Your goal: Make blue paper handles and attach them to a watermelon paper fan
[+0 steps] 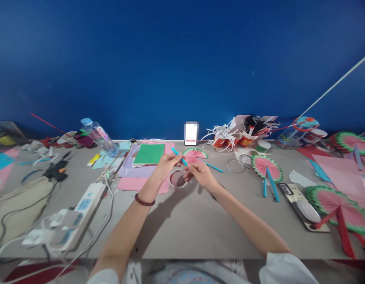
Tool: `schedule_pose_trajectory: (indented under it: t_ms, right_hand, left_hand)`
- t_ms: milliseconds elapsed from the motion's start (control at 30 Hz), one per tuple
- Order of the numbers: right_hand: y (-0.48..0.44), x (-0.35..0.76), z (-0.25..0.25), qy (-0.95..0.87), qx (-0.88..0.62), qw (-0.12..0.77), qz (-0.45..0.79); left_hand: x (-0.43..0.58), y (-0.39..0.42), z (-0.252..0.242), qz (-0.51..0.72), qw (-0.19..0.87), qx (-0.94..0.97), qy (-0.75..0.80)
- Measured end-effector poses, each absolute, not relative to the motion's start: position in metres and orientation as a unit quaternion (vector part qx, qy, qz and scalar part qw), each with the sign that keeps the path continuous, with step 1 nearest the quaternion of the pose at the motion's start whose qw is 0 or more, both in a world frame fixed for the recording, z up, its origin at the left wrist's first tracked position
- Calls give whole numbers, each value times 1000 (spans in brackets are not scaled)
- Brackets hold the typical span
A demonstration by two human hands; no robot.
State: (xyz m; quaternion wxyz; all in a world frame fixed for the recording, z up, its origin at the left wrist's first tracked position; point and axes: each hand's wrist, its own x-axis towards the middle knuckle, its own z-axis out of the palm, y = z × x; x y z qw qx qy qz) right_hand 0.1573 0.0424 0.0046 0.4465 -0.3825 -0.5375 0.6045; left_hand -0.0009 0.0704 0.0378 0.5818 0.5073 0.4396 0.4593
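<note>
A blue paper stick (184,161) slants between my two hands above the middle of the table. My left hand (168,163) pinches it near its upper part. The fingers of my right hand (200,174) are closed at its lower end. Just below the hands, a clear ring like a tape roll (178,185) lies on the table; my right fingertips are close to it, and I cannot tell whether they touch it. Behind the hands a pleated pink paper fan (195,153) with a green edge lies spread, and another blue stick (214,168) reaches out from it.
Green paper (149,154) lies on pink and lilac sheets to the left. Further left are a power strip (84,215), a glue gun (56,169) and a leaning bottle (101,138). Rightward stand finished fans (267,167), cups with paper strips (220,140) and a mouse (308,211) on a phone.
</note>
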Motion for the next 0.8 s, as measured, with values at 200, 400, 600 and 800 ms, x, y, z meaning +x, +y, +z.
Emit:
schedule_pose_trajectory:
  t_ms: [200,400,600,800]
  right_hand:
    - [44,163,8,-513,-358,414,661]
    - [46,167,9,-468,-335,387,720]
    - [45,167,9,-505,-317,348,723]
    - [44,171,13,-607,-331,338,638]
  left_hand:
    - [-4,70,42,529,561,464,437]
    - [-11,74,46,554,549,449,437]
    - [-11,77,42,579,556,418,425]
    - [-9,77,38,607,498,419,456]
